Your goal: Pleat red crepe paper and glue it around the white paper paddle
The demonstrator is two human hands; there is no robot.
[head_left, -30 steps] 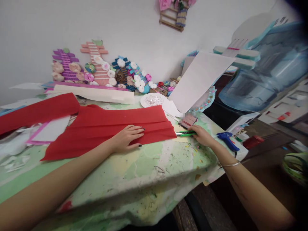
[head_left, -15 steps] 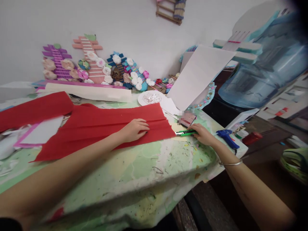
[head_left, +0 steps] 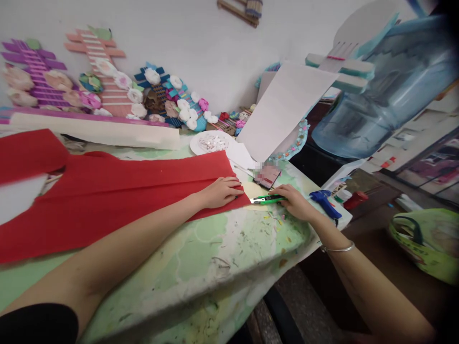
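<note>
A long sheet of red crepe paper [head_left: 143,186] lies over the table, creased lengthwise. My left hand [head_left: 223,192] rests flat on it near its right end, fingers stretched out. In my right hand [head_left: 294,200] is a green utility knife [head_left: 267,198], fingers wrapped round its body. The blade points left and its tip is at the red paper's right edge. Under the knife lies a pale yellow sheet [head_left: 253,190]. A phone [head_left: 267,177] lies just behind the knife.
A white plate of paper shreds [head_left: 211,142] stands behind the red paper. To the right are a blue glue gun [head_left: 325,204] and a large water bottle [head_left: 362,119]. Decorated guitar shapes [head_left: 107,86] lean on the wall. A patterned cloth [head_left: 201,239] covers the table.
My left hand has slid right along the red paper, closer to its end. My right hand still holds the knife at the paper's edge. The whole view has shifted.
</note>
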